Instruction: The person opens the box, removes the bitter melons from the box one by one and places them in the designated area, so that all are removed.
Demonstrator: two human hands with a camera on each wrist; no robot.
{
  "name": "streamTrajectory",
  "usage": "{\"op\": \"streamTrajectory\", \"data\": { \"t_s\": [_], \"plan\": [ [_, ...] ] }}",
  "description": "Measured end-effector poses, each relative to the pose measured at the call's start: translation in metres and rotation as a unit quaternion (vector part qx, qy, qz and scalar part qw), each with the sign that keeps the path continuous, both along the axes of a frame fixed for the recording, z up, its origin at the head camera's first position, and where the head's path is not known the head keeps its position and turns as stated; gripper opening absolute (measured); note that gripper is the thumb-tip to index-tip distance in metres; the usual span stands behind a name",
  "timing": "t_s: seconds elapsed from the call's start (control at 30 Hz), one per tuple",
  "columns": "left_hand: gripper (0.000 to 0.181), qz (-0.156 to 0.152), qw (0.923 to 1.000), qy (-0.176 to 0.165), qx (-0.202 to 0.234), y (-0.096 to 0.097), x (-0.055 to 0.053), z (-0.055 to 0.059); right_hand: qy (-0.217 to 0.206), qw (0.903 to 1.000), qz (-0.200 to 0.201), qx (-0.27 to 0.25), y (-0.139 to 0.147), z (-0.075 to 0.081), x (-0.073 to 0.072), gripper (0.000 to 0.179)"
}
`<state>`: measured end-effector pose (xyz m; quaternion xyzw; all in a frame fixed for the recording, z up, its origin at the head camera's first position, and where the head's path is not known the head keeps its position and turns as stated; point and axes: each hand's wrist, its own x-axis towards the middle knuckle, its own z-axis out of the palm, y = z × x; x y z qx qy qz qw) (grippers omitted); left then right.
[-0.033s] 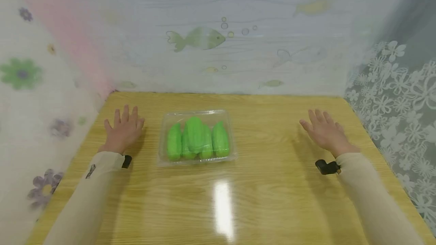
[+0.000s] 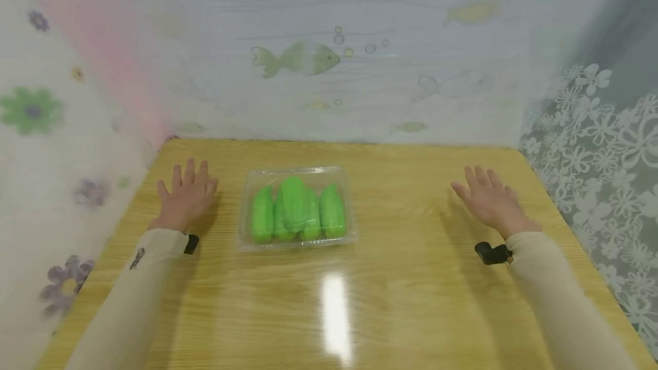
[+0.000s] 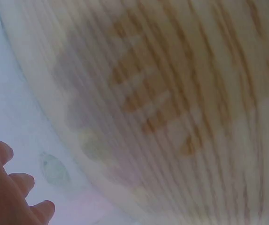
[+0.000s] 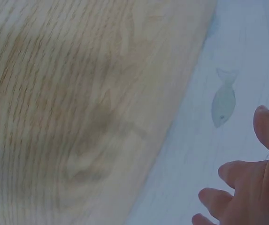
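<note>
My left hand (image 2: 185, 201) hovers palm down over the left side of the wooden table, fingers spread and holding nothing. Just to its right stands a clear plastic box (image 2: 298, 246) with its lid down. Inside lie several bright green, ridged, long pieces (image 2: 333, 213), one on top of the others; their exact kind does not show. Over the table's right side is my right hand (image 2: 493, 204), palm down with fingers extended and nothing in it. In the wrist views, fingers of the left hand (image 3: 21, 187) and right hand (image 4: 240, 183) show at the lower corners.
The wooden table (image 2: 411, 301) meets a wall (image 2: 380, 90) with fish pictures at its back edge. A flowered wall (image 2: 97, 147) flanks it on the left, and a white flower-patterned surface (image 2: 591, 187) on the right. Black wrist cameras sit at both sleeves.
</note>
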<state>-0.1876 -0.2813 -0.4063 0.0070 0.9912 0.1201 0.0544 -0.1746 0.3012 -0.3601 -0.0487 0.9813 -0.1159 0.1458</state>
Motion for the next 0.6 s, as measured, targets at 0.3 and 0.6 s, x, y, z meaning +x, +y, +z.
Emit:
{"op": "streamTrajectory", "data": {
  "t_s": [0.3,0.6],
  "plan": [
    [0.070,-0.009,0.9998,0.010,-0.012,0.006,-0.008,0.001,0.025,0.9996,-0.002,0.014,-0.001,0.004,-0.003,0.080],
    [0.069,-0.014,0.9991,0.034,-0.023,0.013,-0.011,-0.001,0.036,0.9990,-0.001,0.027,0.002,0.003,-0.006,0.079]
  ]
}}
